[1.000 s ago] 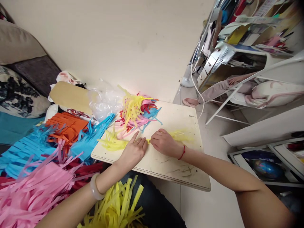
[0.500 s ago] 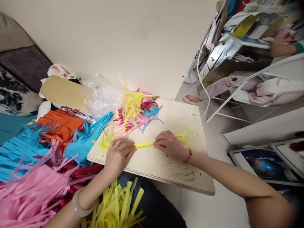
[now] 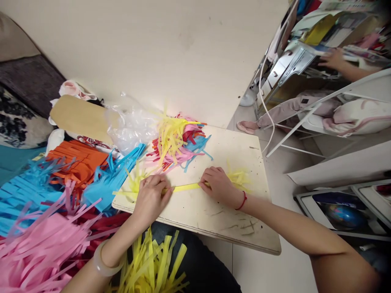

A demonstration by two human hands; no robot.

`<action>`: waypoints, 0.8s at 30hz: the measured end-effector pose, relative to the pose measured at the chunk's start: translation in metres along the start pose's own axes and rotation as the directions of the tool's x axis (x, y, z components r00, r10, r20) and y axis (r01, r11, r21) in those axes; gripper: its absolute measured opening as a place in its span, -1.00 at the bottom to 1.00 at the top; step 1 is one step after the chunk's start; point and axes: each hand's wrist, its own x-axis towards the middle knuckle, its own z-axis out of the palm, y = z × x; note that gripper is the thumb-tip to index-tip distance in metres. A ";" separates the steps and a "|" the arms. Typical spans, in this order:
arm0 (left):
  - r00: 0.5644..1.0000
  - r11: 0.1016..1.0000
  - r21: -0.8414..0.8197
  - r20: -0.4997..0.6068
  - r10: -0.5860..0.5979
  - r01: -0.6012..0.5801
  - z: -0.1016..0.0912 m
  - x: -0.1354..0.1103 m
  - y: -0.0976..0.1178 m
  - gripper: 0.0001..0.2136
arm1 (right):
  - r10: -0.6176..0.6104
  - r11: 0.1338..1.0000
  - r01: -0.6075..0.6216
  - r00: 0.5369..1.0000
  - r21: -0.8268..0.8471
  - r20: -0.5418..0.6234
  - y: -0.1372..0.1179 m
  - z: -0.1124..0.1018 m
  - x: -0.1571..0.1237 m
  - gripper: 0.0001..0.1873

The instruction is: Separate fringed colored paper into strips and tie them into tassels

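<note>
A yellow fringed paper piece [image 3: 185,187] lies rolled into a thin band across a pale wooden board [image 3: 214,211] on my lap. My left hand [image 3: 151,197] presses curled fingers on the band's left part, where loose yellow fringe fans out. My right hand [image 3: 217,185], with a red string at the wrist, pinches the band's right part, and more yellow fringe sticks out behind it. A mixed heap of yellow, pink, red and blue paper strips [image 3: 177,140] sits at the board's far edge.
Fringed paper sheets lie to the left: pink [image 3: 39,248], blue [image 3: 113,177], orange [image 3: 76,160]. Yellow strips [image 3: 152,264] rest on my lap. A clear plastic bag [image 3: 131,126] lies by the wall. Another person's hand [image 3: 331,59] reaches into cluttered shelves at the upper right.
My hands have drawn apart along the yellow paper, the left sliding leftward, so a longer rolled band shows between them. Another person's hand has come into view at the shelves.
</note>
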 end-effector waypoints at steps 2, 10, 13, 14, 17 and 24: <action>1.000 0.999 0.045 0.025 0.007 -0.008 -0.001 0.003 0.001 -0.79 | -0.007 0.998 0.009 1.000 -0.059 0.021 -0.001 0.000 0.001 -0.80; 0.970 0.968 0.102 -0.053 0.237 -0.231 0.000 0.001 0.008 -0.83 | -0.229 0.944 0.196 0.968 -0.266 -0.099 -0.018 0.001 -0.001 -0.77; 0.925 0.922 0.128 -0.055 0.375 -0.366 0.001 -0.004 0.010 -0.80 | -0.399 0.892 0.359 0.911 -0.274 -0.105 -0.018 0.005 -0.008 -0.66; 0.920 0.914 0.146 -0.045 0.389 -0.379 0.001 -0.005 0.011 -0.80 | -0.405 0.888 0.368 0.910 -0.277 -0.091 -0.016 0.005 -0.012 -0.65; 0.917 0.901 0.191 -0.006 0.399 -0.390 -0.002 -0.003 0.015 -0.80 | -0.361 0.898 0.334 0.931 -0.288 -0.047 -0.002 0.001 -0.026 -0.60; 0.864 0.778 0.381 0.147 0.482 -0.499 -0.006 0.017 0.023 -0.80 | -0.337 0.917 0.302 0.936 -0.261 -0.101 -0.005 -0.009 -0.017 -0.78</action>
